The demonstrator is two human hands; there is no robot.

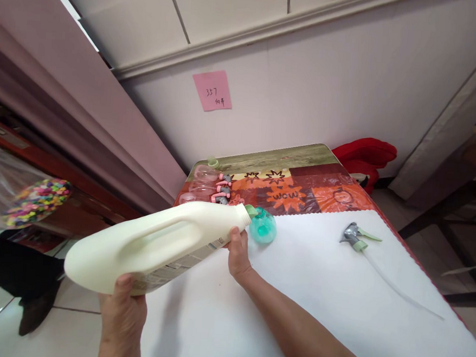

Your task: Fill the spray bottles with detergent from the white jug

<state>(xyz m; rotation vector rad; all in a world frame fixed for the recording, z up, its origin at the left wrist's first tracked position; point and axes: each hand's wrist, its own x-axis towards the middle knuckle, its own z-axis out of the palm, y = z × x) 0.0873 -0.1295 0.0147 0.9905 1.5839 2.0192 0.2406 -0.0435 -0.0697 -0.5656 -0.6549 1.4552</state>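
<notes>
A large cream-coloured jug [111, 246] with a moulded handle lies tipped over the table, its neck pointing right and slightly up in view. My left hand [125, 306] grips the jug near its base from below. Close to the neck, my right hand [238, 253] is closed around the underside of the jug. The jug's mouth, with a green spout, is right at the top of a small rounded bottle [263, 227] holding teal liquid. Whether the two touch I cannot tell. A grey and green spray trigger [355, 237] with a long clear tube lies to the right.
Several clear bottles with pink and grey spray heads [223, 190] lie at the table's far left, near a small green cap [213, 162]. A white mat [307, 292] covers the near table. Someone's leg and shoe [39, 306] show at left.
</notes>
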